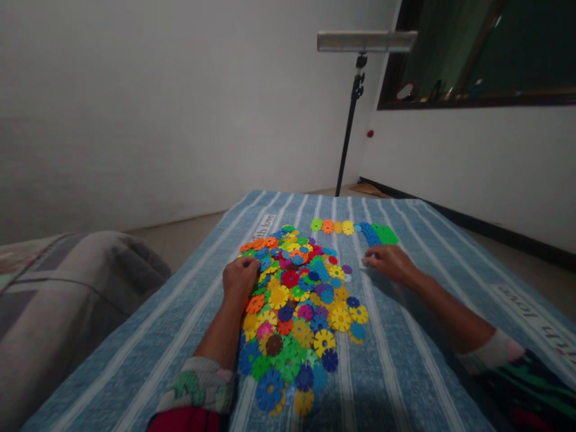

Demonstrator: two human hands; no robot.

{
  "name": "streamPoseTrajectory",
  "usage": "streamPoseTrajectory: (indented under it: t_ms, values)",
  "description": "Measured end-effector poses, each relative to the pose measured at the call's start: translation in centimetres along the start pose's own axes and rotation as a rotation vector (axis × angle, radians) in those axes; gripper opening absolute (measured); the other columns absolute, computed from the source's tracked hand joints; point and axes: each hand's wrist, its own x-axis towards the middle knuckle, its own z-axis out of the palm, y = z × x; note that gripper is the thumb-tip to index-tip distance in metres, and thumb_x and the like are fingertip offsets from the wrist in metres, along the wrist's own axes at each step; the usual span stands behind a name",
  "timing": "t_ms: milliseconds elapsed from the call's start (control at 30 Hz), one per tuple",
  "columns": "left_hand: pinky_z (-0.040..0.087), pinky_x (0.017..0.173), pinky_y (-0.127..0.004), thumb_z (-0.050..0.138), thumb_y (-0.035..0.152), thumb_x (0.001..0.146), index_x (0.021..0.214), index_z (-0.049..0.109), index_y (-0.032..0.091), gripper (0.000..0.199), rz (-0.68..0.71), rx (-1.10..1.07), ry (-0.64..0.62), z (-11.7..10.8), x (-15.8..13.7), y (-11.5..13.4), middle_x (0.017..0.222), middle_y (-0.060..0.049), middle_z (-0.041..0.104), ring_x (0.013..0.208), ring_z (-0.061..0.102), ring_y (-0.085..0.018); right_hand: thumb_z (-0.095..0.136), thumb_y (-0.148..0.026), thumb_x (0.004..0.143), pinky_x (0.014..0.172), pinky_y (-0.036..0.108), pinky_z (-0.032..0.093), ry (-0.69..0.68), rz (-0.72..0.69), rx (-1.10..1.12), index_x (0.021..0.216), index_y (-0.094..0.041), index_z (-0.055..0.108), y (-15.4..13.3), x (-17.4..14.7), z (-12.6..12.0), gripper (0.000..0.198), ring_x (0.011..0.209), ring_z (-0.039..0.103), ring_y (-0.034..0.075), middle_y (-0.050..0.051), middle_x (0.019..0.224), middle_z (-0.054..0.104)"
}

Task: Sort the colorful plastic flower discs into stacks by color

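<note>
A heap of colourful flower-shaped plastic discs (290, 294) spreads over the middle of the striped cloth. My left hand (241, 277) rests against the heap's left edge, its fingers curled down at orange and blue discs. Whatever those fingers may hold is hidden. On the right, my right hand (390, 263) hovers low over the cloth with bent fingers slightly apart, and nothing shows between them. Just beyond it lie a blue group of discs (370, 234) and a green group of discs (385, 234). Left of these, a row of lime, orange and yellow discs (328, 227) runs across the cloth.
A blue cloth with white stripes (189, 312) covers the table. Grey fabric (85, 300) bulges at the left. Behind the table stands a black pole (346, 138) topped by a horizontal bar (366, 41). A dark window (486, 54) is at upper right.
</note>
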Motion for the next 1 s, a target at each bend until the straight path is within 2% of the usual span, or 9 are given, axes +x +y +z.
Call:
streamPoseTrajectory:
  t_ms: [100, 200, 300, 367, 500, 600, 667, 833, 1000]
  values:
    - [0.047, 0.069, -0.030, 0.055, 0.037, 0.069, 0.076, 0.075, 0.018, 0.029, 0.005, 0.016, -0.004, -0.1, 0.0, 0.1, 0.077, -0.004, 0.073, 0.074, 0.064, -0.022, 0.059, -0.036, 0.089, 0.065, 0.026, 0.037, -0.065, -0.117, 0.054, 0.091, -0.022, 0.079, -4.1, 0.9, 0.9, 0.024, 0.076, 0.066, 0.019, 0.005, 0.081, 0.076]
    - [0.047, 0.069, -0.030, 0.055, 0.036, 0.069, 0.077, 0.075, 0.019, 0.028, 0.007, 0.006, -0.005, 0.0, 0.0, 0.0, 0.079, -0.004, 0.074, 0.077, 0.065, -0.022, 0.057, -0.036, 0.091, 0.068, 0.026, 0.039, -0.106, -0.181, 0.055, 0.103, -0.024, 0.078, -7.4, 1.9, 1.7, 0.027, 0.086, 0.068, 0.022, 0.006, 0.093, 0.078]
    - [0.047, 0.069, -0.030, 0.056, 0.036, 0.069, 0.079, 0.076, 0.019, 0.029, -0.004, -0.015, 0.005, 0.2, 0.0, -0.1, 0.080, -0.003, 0.074, 0.079, 0.065, -0.022, 0.060, -0.035, 0.089, 0.071, 0.026, 0.041, -0.130, -0.222, 0.050, 0.114, -0.028, 0.075, -9.4, 2.8, 2.4, 0.030, 0.096, 0.068, 0.024, 0.005, 0.106, 0.077]
    - [0.047, 0.068, -0.030, 0.055, 0.036, 0.069, 0.079, 0.076, 0.019, 0.029, -0.010, -0.027, 0.005, 0.3, 0.0, -0.2, 0.080, -0.003, 0.073, 0.078, 0.065, -0.022, 0.061, -0.035, 0.090, 0.072, 0.027, 0.042, -0.166, -0.223, 0.036, 0.119, -0.029, 0.073, -10.2, 3.1, 2.6, 0.032, 0.098, 0.068, 0.024, 0.004, 0.107, 0.077]
    - [0.046, 0.066, -0.029, 0.055, 0.037, 0.070, 0.077, 0.075, 0.019, 0.028, 0.000, -0.039, -0.006, 0.4, -0.1, -0.3, 0.073, -0.002, 0.071, 0.074, 0.064, -0.021, 0.064, -0.032, 0.087, 0.072, 0.027, 0.041, -0.229, -0.237, 0.002, 0.109, -0.029, 0.076, -10.7, 3.3, 3.0, 0.025, 0.097, 0.068, 0.023, 0.003, 0.104, 0.076]
    - [0.045, 0.065, -0.030, 0.055, 0.037, 0.070, 0.077, 0.075, 0.019, 0.028, 0.002, -0.034, -0.003, 0.3, -0.1, -0.3, 0.071, -0.003, 0.070, 0.073, 0.064, -0.022, 0.069, -0.027, 0.082, 0.069, 0.027, 0.040, -0.199, -0.233, 0.041, 0.098, -0.027, 0.077, -10.5, 3.2, 3.4, 0.018, 0.091, 0.067, 0.023, 0.004, 0.098, 0.076]
    - [0.046, 0.065, -0.030, 0.055, 0.035, 0.070, 0.077, 0.075, 0.019, 0.027, 0.007, -0.021, -0.004, 0.2, -0.1, -0.3, 0.071, -0.003, 0.071, 0.074, 0.064, -0.022, 0.070, -0.023, 0.078, 0.064, 0.025, 0.038, -0.171, -0.204, 0.107, 0.089, -0.024, 0.076, -10.1, 3.0, 3.7, 0.013, 0.081, 0.066, 0.020, 0.003, 0.086, 0.075]
    - [0.046, 0.065, -0.029, 0.055, 0.036, 0.071, 0.078, 0.075, 0.020, 0.027, -0.003, -0.015, -0.015, 0.4, 0.0, -0.4, 0.071, -0.002, 0.071, 0.075, 0.065, -0.022, 0.065, -0.012, 0.069, 0.052, 0.022, 0.033, -0.201, -0.104, 0.482, 0.072, -0.019, 0.068, -8.9, 2.5, 4.0, 0.008, 0.052, 0.053, 0.011, -0.005, 0.053, 0.058]
    - [0.047, 0.067, -0.030, 0.054, 0.036, 0.071, 0.078, 0.075, 0.018, 0.028, 0.010, -0.022, -0.003, 0.5, 0.1, -0.5, 0.073, -0.003, 0.071, 0.074, 0.065, -0.022, 0.064, -0.021, 0.062, 0.042, 0.021, 0.030, -0.240, 0.026, 0.846, 0.068, -0.019, 0.063, -7.9, 1.8, 4.1, 0.006, 0.040, 0.045, 0.010, -0.006, 0.043, 0.051]
